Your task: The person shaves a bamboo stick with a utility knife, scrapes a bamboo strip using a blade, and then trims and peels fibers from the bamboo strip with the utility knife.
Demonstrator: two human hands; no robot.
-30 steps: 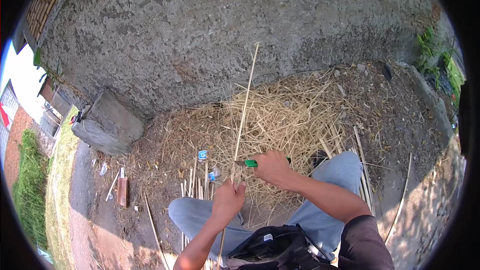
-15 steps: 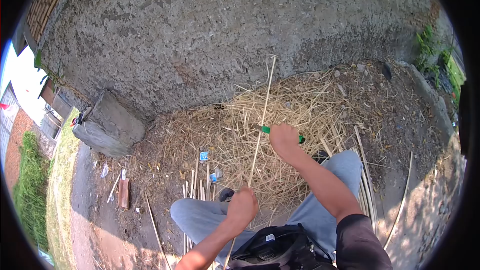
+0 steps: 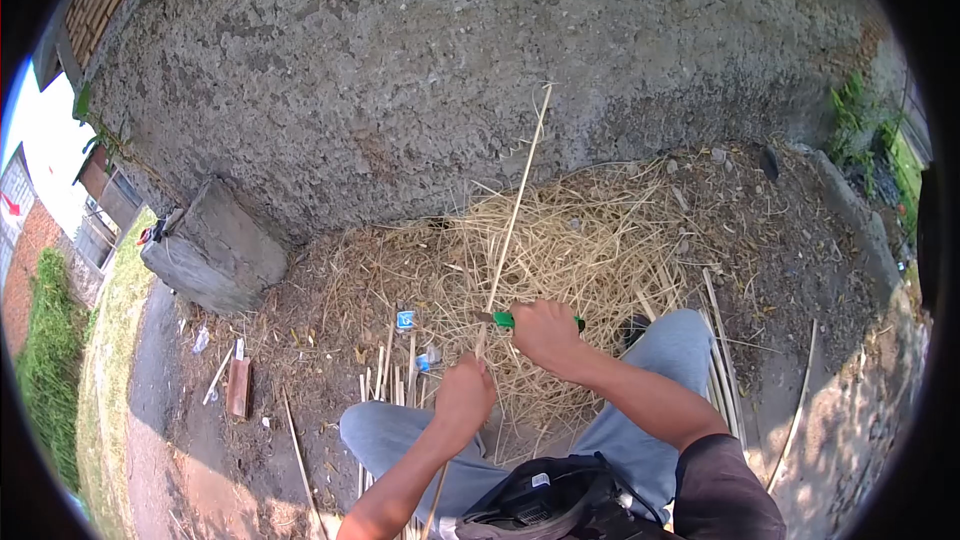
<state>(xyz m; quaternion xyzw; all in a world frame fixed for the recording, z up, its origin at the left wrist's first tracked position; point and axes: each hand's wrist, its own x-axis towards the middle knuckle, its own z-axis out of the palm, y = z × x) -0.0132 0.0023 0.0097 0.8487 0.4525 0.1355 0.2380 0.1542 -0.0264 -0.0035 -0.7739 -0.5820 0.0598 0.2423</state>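
Observation:
A long pale strip (image 3: 518,202) slants up from my lap towards the wall, its upper end frayed. My left hand (image 3: 466,392) is closed around its lower part. My right hand (image 3: 546,332) grips a green-handled knife (image 3: 503,320), whose short blade lies against the strip just above my left hand. Below the knife, a pile of thin shavings (image 3: 570,250) covers the ground between my knees and the wall.
A rough grey wall (image 3: 420,80) rises ahead, with a concrete block (image 3: 222,250) at its left. More strips (image 3: 722,365) lie beside my right knee and others by my left. A brown wooden piece (image 3: 239,387) and blue-white wrappers (image 3: 405,320) lie on the ground at left.
Half a second ago the knife was farther up the strip; it has come back down close to my left hand. My left hand has shifted slightly up and left, still holding the strip.

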